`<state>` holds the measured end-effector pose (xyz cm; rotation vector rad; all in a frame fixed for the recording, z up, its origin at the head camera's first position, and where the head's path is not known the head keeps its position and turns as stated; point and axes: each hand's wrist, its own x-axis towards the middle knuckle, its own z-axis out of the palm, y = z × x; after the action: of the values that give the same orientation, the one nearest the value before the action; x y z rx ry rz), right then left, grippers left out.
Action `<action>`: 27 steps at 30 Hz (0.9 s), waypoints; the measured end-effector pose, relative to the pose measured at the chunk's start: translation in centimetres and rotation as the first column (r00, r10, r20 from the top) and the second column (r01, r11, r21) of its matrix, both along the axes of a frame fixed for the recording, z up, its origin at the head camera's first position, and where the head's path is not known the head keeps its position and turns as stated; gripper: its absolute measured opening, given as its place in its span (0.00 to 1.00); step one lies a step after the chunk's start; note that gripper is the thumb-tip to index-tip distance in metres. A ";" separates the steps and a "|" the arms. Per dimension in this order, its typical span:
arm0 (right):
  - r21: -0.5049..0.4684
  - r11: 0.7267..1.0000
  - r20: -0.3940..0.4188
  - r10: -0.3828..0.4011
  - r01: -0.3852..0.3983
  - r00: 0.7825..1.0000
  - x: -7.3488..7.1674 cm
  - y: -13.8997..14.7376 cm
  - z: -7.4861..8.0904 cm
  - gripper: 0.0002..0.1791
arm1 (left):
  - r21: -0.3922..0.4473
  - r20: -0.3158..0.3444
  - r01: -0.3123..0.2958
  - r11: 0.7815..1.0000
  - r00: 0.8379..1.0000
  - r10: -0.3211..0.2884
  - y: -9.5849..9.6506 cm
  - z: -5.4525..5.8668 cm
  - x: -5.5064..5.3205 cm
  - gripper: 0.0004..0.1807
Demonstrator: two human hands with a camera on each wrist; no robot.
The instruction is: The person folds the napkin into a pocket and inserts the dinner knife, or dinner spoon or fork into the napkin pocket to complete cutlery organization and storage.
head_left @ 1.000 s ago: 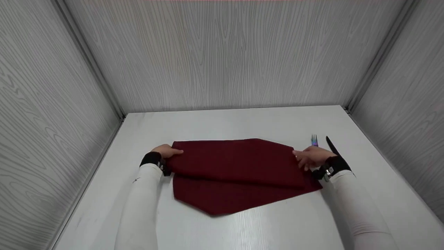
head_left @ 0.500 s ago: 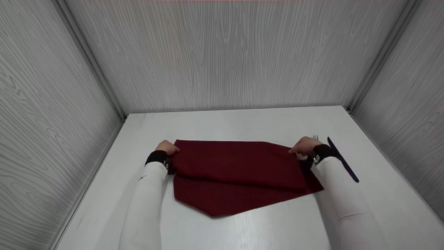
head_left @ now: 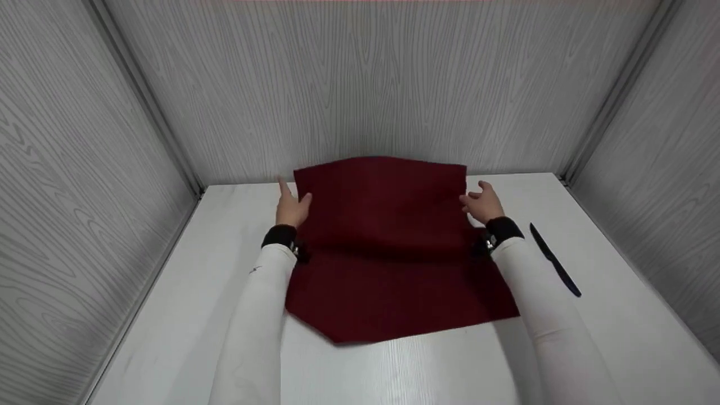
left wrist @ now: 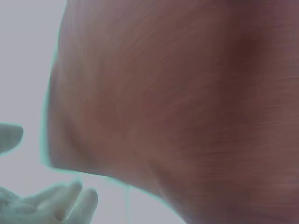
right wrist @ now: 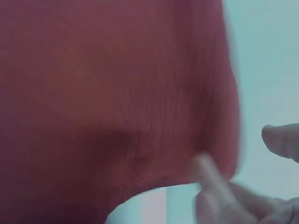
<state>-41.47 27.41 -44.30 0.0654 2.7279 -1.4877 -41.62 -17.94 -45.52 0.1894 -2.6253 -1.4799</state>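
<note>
A dark red cloth [head_left: 382, 208] spreads between both hands in the head view. Its far part is lifted in front of the back wall, and its near part lies on the white table [head_left: 371, 374]. At the cloth's left edge is my left hand [head_left: 291, 209], index finger stretched out and thumb apart. The left wrist view shows a gap between these fingers [left wrist: 81, 205] and the cloth corner. Beside the right edge is my right hand [head_left: 485, 205], fingers spread; in the right wrist view one blurred finger [right wrist: 210, 175] overlaps the cloth's corner, with the thumb [right wrist: 282, 140] away from it.
A dark knife [head_left: 556, 261] lies on the table to the right of my right forearm. Grey wood-grain panels stand at the back [head_left: 360, 84], left [head_left: 73, 197] and right [head_left: 658, 169] of the table.
Both hands have moved away from me and let go of the cloth's edge. The cloth's folded upper layer has swung up and away, opening out. The fork is now hidden from sight.
</note>
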 end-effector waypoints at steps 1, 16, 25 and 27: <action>0.042 0.999 -0.006 0.026 -0.026 1.000 0.2 -0.5 -0.5 0.39 | -0.028 0.014 0.023 0.999 1.000 -0.023 0.6 -0.5 0.1 0.47; 0.574 0.787 0.084 0.215 -0.224 0.973 3.6 -1.3 -5.3 0.23 | -0.546 0.388 0.357 0.758 0.909 -0.149 3.1 -3.5 4.7 0.47; 0.530 0.830 0.021 0.194 -0.175 0.981 5.0 -0.4 -5.5 0.20 | -0.463 0.367 0.374 0.803 0.906 -0.211 1.6 -4.0 5.1 0.49; 0.470 0.869 0.001 0.172 -0.153 0.985 5.5 0.2 -5.6 0.22 | -0.441 0.345 0.335 0.833 0.920 -0.188 1.1 -3.9 5.8 0.48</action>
<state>-35.92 27.63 -49.92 -0.1819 2.9711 -0.7690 -35.81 -16.86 -49.41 -0.0184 -3.2800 -0.8233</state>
